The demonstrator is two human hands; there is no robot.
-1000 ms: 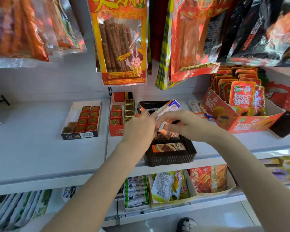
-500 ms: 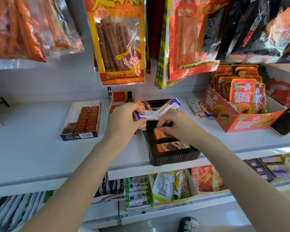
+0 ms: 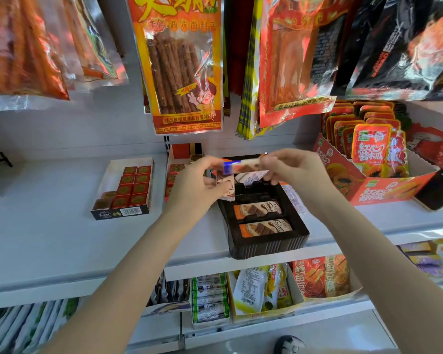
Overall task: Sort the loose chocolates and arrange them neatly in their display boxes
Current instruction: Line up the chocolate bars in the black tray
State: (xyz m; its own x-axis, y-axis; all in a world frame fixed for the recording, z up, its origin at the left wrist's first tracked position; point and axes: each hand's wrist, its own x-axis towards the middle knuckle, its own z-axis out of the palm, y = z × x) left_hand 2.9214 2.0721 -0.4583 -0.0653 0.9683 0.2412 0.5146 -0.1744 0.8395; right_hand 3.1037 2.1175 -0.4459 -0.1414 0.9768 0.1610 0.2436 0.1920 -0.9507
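Sorting step: both hands over the back of the black tray [image 3: 266,244], sharing a small stack of wrapped bars [image 3: 241,166]. Left hand [image 3: 197,185] curls round the stack's left end, plus a white wrapper below it. Right hand [image 3: 294,169] pinches the right end between thumb and fingers. Exact bar count unclear. Two orange bars [image 3: 260,210] already lie flat in the tray's front slots; back slots look free.

Next, probably: peel off one bar, match its colour, lay it flat and parallel in a free slot.

White shelf [image 3: 49,238] in a shop. Cube box [image 3: 128,190] left, red carton [image 3: 384,190] right, phone [image 3: 437,190] beside it, snack bags [image 3: 182,62] hanging above.
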